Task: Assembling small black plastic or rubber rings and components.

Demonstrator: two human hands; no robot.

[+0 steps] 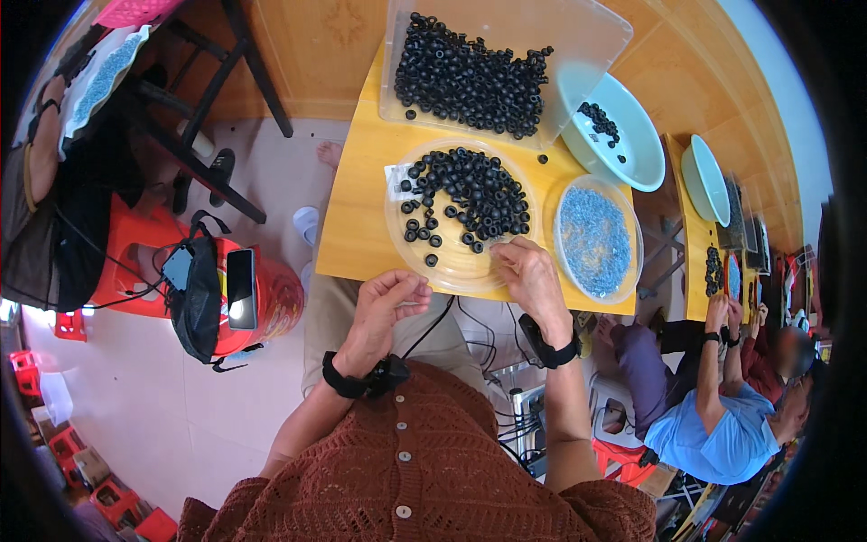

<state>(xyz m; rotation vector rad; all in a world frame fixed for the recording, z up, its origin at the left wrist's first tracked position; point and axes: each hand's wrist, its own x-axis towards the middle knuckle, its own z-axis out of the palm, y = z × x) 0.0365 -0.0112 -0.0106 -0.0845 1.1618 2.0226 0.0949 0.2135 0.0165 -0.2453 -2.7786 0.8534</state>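
Observation:
On the yellow table lies a round clear plastic tray (462,274) with many small black ring-shaped parts (492,203), thickest toward its far and right side. My right hand (535,278) is over the tray's near right edge, thumb and fingers pinched together; what they hold, if anything, is too small to make out. Just off the tray's near left edge, my left hand (384,312) is raised with its fingers curled and their tips close to the thumb. Anything between them cannot be made out. To the right, a round dish (636,271) holds small clear bluish pieces (591,237).
A clear bin (578,36) of black rings stands at the far side, next to a pale green basin (646,172) with a few more. One loose ring (543,159) lies between. A red stool (237,339) bears a phone (241,289). People sit left and right.

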